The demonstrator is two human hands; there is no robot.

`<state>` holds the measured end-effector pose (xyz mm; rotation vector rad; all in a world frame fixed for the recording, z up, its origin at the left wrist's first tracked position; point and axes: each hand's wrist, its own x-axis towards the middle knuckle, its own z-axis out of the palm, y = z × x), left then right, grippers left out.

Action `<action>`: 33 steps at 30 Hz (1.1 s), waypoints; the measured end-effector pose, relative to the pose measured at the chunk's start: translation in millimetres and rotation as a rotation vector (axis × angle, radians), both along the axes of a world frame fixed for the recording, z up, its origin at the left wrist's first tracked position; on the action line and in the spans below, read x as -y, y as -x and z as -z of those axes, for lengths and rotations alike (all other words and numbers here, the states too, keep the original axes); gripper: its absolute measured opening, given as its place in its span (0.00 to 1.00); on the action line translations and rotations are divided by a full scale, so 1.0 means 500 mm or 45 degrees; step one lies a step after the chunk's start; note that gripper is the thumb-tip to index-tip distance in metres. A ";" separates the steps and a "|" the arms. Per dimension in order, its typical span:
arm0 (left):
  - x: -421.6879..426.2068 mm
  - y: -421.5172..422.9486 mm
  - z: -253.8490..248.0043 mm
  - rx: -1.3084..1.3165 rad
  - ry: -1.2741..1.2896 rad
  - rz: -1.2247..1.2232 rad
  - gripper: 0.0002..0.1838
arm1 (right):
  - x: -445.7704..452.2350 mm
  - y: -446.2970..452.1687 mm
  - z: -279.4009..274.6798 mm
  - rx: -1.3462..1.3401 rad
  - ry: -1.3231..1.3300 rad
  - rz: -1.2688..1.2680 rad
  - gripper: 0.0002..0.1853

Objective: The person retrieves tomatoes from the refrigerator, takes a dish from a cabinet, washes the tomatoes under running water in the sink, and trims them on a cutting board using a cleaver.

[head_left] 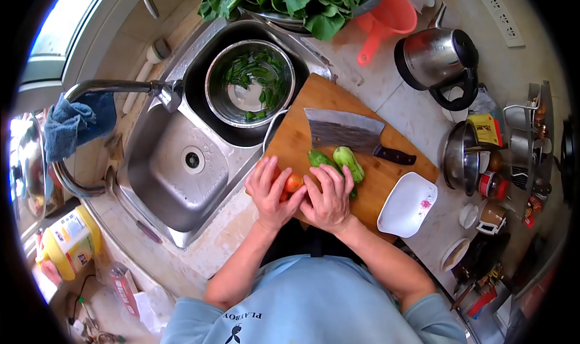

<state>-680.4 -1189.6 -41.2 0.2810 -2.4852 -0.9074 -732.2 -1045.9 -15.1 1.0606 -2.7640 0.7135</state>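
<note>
Near the left edge of the wooden cutting board (pixel 383 193), my left hand (pixel 269 193) curls over red tomatoes (pixel 293 182), its fingers partly covering them. My right hand (pixel 329 197) lies with bent fingers over the lower ends of green vegetables, touching a pale green one (pixel 348 164) and a darker one (pixel 319 158). Both hands nearly meet at the thumbs. Beyond them a cleaver (pixel 347 130) rests flat on the board, its black handle pointing right. At the board's right side stands a white dish (pixel 407 205) with a flower print.
Left of the board is a double sink (pixel 175 168); a metal pot (pixel 251 84) with green pieces in water stands in its far basin. Leafy greens (pixel 296 2), a red strainer (pixel 386 17) and a kettle (pixel 438 57) are at the back. Metal bowls (pixel 462 156) stand right.
</note>
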 end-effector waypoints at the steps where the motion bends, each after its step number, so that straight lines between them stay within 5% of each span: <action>1: 0.000 0.005 0.002 0.017 0.034 0.009 0.24 | -0.005 0.001 -0.001 0.003 -0.003 0.004 0.22; 14: -0.032 0.022 -0.036 0.203 0.213 0.160 0.23 | -0.102 -0.008 -0.016 0.094 0.022 -0.082 0.36; 20: -0.034 0.032 -0.045 0.148 0.177 0.205 0.25 | -0.131 0.010 -0.022 0.110 0.064 -0.102 0.33; 25: -0.014 0.019 -0.032 0.077 0.047 0.244 0.29 | -0.217 0.148 -0.033 0.024 -0.214 0.351 0.25; 33: 0.004 0.002 -0.026 -0.110 -0.367 0.184 0.35 | -0.271 0.214 -0.031 0.254 -0.461 0.111 0.23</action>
